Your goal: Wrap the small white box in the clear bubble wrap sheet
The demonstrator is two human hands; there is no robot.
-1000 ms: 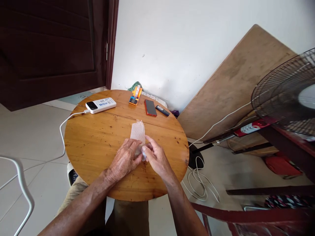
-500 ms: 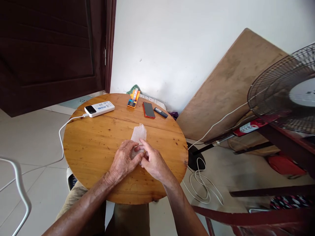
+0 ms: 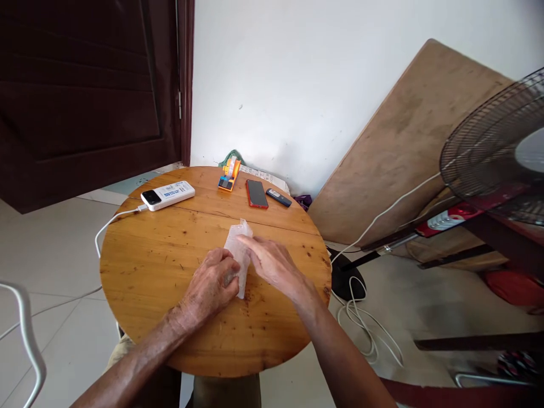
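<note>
A narrow piece of translucent white plastic, apparently bubble wrap [image 3: 243, 269], lies lengthwise on the round wooden table [image 3: 148, 272]. Along its near left edge, my left hand [image 3: 215, 280] has its fingers curled down, gripping and pressing the wrap. My right hand [image 3: 274, 263] is over the right side, its index finger stretched out across the upper part of the wrap. The other right fingers are partly hidden beneath that hand, and they do not visibly grip anything.
Toward the table's far side are a white power bank [image 3: 168, 195] with a cable plugged in, an orange tape dispenser [image 3: 229, 174], a red-edged phone [image 3: 257, 194] and a small dark device [image 3: 278, 197]. A standing fan [image 3: 501, 147] is at the right.
My right hand has moved right and away from my left, its index finger now extended over the wrap. More of the wrap shows between the hands. The view has shifted slightly.
</note>
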